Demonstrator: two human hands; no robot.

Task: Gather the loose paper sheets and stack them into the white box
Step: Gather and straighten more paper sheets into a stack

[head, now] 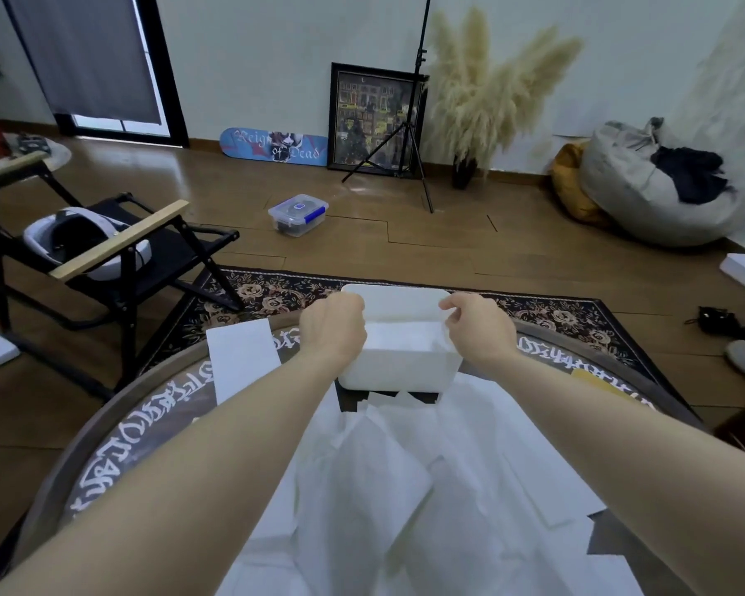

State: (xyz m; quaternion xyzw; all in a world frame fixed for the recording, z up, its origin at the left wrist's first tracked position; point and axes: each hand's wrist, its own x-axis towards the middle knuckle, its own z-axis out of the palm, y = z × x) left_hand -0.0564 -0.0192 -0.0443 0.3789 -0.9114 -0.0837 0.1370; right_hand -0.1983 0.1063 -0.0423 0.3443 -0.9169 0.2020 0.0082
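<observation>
White box (398, 365) sits at far edge of round bench (117, 440), paper already inside (count unclear). Left hand (332, 326) curled over box's left rim, right hand (476, 322) pinching the right rim. Loose sheets (405, 488) piled near side; one sheet (241, 359) lies apart, left of box.

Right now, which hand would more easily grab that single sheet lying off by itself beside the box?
Probably the left hand. The lone sheet lies on the table just left of the white box, right beside that hand. The right hand sits at the box's far side and would have to cross over.
</observation>
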